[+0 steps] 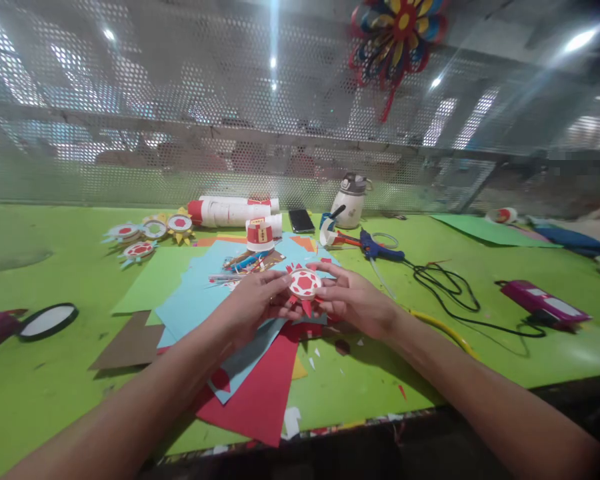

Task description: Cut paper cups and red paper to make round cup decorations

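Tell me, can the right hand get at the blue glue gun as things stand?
Probably yes, but not right away: the right hand is busy holding the red-and-white paper disc with the left hand. The blue glue gun lies unobstructed just beyond it.

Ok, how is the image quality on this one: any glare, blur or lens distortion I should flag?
Head view: ceiling lights flare into streaks across the perforated metal screen, and the far right edge is smeared. The wide lens bows the green table and stretches the forearms. The left hand, right hand and the red-and-white paper disc between them are sharp, evenly lit, with soft shadows.
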`<state>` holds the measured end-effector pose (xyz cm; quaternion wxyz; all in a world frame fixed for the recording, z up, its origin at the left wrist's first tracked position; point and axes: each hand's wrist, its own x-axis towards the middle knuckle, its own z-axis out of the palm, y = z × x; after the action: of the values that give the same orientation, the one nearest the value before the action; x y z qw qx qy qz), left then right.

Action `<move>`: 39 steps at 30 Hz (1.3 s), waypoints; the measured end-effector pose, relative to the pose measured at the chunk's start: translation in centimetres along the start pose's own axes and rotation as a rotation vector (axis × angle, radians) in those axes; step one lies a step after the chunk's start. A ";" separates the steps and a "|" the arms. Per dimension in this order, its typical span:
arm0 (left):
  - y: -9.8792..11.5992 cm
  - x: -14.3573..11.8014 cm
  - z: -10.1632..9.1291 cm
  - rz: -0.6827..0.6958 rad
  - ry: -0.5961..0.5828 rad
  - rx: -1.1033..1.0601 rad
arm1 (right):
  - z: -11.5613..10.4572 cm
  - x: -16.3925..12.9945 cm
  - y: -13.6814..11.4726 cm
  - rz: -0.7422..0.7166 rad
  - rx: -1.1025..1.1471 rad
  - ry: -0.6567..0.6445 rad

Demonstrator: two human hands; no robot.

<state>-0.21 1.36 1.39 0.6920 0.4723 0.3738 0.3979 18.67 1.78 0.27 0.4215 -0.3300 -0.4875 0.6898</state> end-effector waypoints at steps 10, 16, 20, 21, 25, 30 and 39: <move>0.0 -0.1 0.0 -0.002 -0.001 -0.001 | -0.2 -0.1 0.0 0.010 0.046 -0.014; -0.2 -0.2 -0.2 0.005 -0.024 -0.034 | -0.2 0.0 0.0 0.025 0.020 -0.012; -0.4 -0.1 -0.4 0.006 -0.039 -0.064 | -0.3 0.0 0.0 0.028 0.020 -0.004; -0.4 0.0 -0.4 0.004 -0.037 -0.068 | -0.3 0.0 0.1 0.031 0.022 -0.003; -0.5 0.1 -0.6 -0.004 -0.059 -0.078 | -0.4 0.1 0.2 0.039 0.035 -0.011; -0.3 0.1 -0.5 -0.018 -0.042 -0.081 | -0.2 0.0 0.1 0.036 0.029 -0.023; -0.3 0.1 0.0 -0.021 0.009 -0.033 | 0.0 0.0 0.4 0.041 -0.082 0.037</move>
<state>-0.15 1.38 1.11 0.7021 0.4549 0.3753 0.3991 18.58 1.72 -0.16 0.4020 -0.3698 -0.5007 0.6715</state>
